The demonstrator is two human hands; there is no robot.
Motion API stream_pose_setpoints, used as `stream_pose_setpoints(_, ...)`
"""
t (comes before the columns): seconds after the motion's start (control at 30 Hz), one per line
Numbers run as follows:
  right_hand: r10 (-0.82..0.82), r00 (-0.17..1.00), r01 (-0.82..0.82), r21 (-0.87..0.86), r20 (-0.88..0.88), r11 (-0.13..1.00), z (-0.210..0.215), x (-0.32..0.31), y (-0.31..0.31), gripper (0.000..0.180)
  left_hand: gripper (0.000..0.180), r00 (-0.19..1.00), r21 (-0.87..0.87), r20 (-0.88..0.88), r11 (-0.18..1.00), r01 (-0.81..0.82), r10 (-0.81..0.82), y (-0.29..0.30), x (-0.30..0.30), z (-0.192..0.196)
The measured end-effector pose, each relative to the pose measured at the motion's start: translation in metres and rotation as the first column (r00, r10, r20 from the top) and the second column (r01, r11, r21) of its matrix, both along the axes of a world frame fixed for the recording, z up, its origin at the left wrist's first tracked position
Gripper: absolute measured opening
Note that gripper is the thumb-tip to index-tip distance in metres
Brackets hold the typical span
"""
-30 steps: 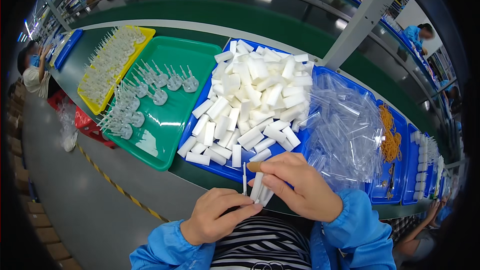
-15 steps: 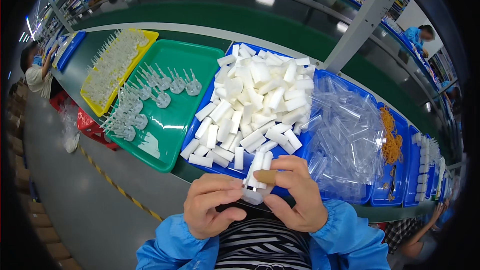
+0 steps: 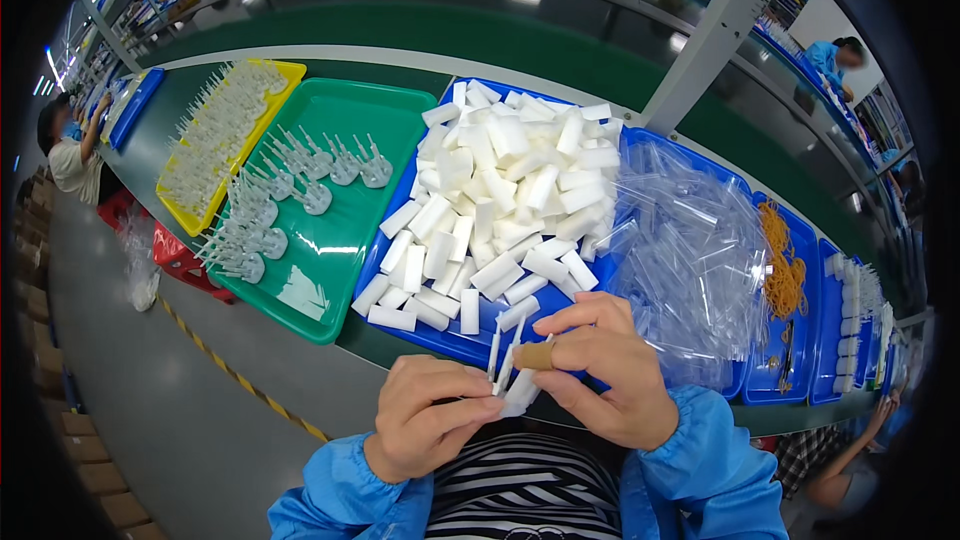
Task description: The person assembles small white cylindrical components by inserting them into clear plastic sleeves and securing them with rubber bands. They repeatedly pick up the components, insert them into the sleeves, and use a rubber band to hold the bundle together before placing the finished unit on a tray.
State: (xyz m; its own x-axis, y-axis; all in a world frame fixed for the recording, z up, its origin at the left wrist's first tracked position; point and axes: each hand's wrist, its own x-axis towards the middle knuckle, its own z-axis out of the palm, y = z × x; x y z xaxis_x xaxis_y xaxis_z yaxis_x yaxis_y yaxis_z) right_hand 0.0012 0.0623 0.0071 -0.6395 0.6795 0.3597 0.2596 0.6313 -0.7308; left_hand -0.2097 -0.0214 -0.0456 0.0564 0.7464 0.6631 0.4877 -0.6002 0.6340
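Between my two hands, just in front of the foam tray, is a translucent white plastic part with thin upright prongs (image 3: 494, 352). My left hand (image 3: 428, 412) pinches its lower left side, fingers closed. A white foam piece (image 3: 522, 390) sits against the part's right side, partly hidden by my fingers. My right hand (image 3: 612, 375) is closed around that foam piece; a tan finger cot (image 3: 535, 354) covers one fingertip. Behind my hands, a blue tray (image 3: 435, 341) holds a heap of white foam pieces (image 3: 500, 165).
Left stand a green tray (image 3: 330, 315) of similar pronged parts (image 3: 313, 198) and a yellow tray (image 3: 292, 72) full of them. At right are clear plastic sleeves (image 3: 680, 270), orange rubber bands (image 3: 783, 260) and another blue tray (image 3: 823, 380). A grey metal post (image 3: 705, 50) rises behind.
The pronged part has tilted between my hands, and its thin prongs now show more plainly. My right hand has shifted slightly right. The whole view has moved a little.
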Motion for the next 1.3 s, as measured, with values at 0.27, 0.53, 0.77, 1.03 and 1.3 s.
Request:
stream_pose_setpoints(0.27,-0.039,0.995,0.033,-0.065,-0.087,0.997,-0.009,-0.005,-0.015,0.032,0.032,0.999,-0.056,0.052,0.998,-0.007,0.01,-0.007,0.001,-0.007)
stream_pose_setpoints(0.53,-0.084,0.992,0.058,-0.263,-0.09,0.963,-0.005,-0.001,-0.009,0.062,0.031,0.891,-0.181,0.449,0.983,0.023,0.061,-0.017,0.007,-0.019)
stream_pose_setpoints(0.77,-0.032,0.999,0.032,-0.033,0.004,0.999,-0.012,-0.01,-0.014,0.065,0.03,0.882,-0.196,0.467,0.98,0.044,0.054,-0.017,0.011,-0.025)
stream_pose_setpoints(1.03,-0.089,0.96,0.066,0.097,0.264,0.993,-0.01,-0.002,0.018,0.042,0.03,0.952,-0.198,0.25,0.972,-0.128,0.177,-0.019,-0.009,-0.02)
stream_pose_setpoints(1.3,-0.109,0.822,-0.202,0.466,0.559,0.862,-0.032,-0.023,0.025,0.013,0.036,0.971,-0.069,-0.222,0.992,-0.108,0.091,0.004,-0.015,-0.016)
